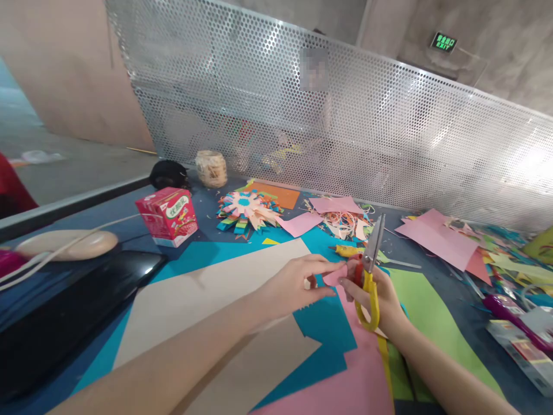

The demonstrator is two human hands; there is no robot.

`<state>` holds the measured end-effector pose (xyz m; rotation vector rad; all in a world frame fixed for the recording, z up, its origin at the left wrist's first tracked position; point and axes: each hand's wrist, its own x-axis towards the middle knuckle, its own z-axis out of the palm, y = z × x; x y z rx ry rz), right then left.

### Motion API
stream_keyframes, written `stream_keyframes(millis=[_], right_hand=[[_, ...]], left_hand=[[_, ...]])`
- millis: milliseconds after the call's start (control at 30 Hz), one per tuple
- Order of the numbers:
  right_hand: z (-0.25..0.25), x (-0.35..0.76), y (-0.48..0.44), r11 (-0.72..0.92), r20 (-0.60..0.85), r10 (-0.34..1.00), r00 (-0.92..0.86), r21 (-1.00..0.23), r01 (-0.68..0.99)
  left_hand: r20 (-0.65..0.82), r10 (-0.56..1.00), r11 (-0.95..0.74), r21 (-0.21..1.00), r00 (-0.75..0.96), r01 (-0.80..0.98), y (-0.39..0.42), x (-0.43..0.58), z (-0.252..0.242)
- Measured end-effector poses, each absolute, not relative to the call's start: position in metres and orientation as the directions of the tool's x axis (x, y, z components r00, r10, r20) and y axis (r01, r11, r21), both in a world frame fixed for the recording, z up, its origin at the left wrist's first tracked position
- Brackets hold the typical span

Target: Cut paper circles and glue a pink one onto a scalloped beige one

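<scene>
My left hand (298,282) pinches a small piece of pink paper (335,277) between thumb and fingers. My right hand (386,300) holds a pair of scissors (370,288) with yellow and red handles, blades pointing up. Its fingertips also meet the pink piece's right side. Below both hands lie overlapping sheets: white paper (194,294), blue paper (326,317), a larger pink sheet (363,374) and green paper (432,323). Just beyond the hands is a yellow tool (345,251), partly covered. A layered flower of coloured paper (246,204) sits farther back.
A red drink carton (168,216), a black phone-like slab (82,311) and a cream-coloured device with a cable (73,244) are at left. Paper scraps (341,222) lie along a perforated metal screen (259,104). A purple-handled tool (514,317) is at right.
</scene>
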<state>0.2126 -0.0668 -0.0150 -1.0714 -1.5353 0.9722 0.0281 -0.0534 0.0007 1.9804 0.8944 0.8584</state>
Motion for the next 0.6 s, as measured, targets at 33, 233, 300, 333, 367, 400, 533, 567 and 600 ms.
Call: stream_keyframes(millis=[33, 233, 300, 333, 367, 400, 533, 567, 600], right_hand=[[-0.014, 0.212, -0.067, 0.266, 0.251, 0.962, -0.110, -0.953, 0.145], [-0.010, 0.213, -0.068, 0.233, 0.224, 0.971, -0.077, -0.965, 0.121], [-0.011, 0.214, -0.068, 0.240, 0.230, 0.969, -0.092, -0.961, 0.134], [-0.013, 0.214, -0.068, 0.248, 0.236, 0.967, -0.099, -0.959, 0.139], [-0.014, 0.215, -0.068, 0.262, 0.249, 0.963, -0.104, -0.955, 0.142], [-0.016, 0.216, -0.068, 0.282, 0.268, 0.957, -0.108, -0.948, 0.145], [-0.023, 0.219, -0.068, 0.361, 0.342, 0.929, -0.138, -0.921, 0.144], [-0.024, 0.219, -0.067, 0.363, 0.342, 0.928, -0.149, -0.920, 0.149], [-0.024, 0.219, -0.067, 0.360, 0.337, 0.929, -0.156, -0.919, 0.162]], left_hand=[[0.253, 0.813, -0.445, 0.851, 0.524, 0.280, -0.053, 0.028, 0.000], [0.188, 0.858, -0.321, 0.923, 0.478, 0.214, -0.054, 0.029, 0.000], [0.127, 0.890, -0.226, 0.957, 0.437, 0.182, -0.054, 0.029, -0.001], [0.103, 0.899, -0.189, 0.968, 0.427, 0.164, -0.053, 0.030, -0.002], [0.089, 0.898, -0.167, 0.975, 0.431, 0.147, -0.052, 0.030, -0.004], [0.082, 0.890, -0.160, 0.977, 0.450, 0.140, -0.051, 0.029, -0.006], [0.116, 0.830, -0.261, 0.945, 0.545, 0.197, -0.049, 0.028, -0.011], [0.133, 0.821, -0.292, 0.933, 0.555, 0.209, -0.050, 0.028, -0.011], [0.147, 0.819, -0.314, 0.924, 0.555, 0.219, -0.050, 0.028, -0.011]])
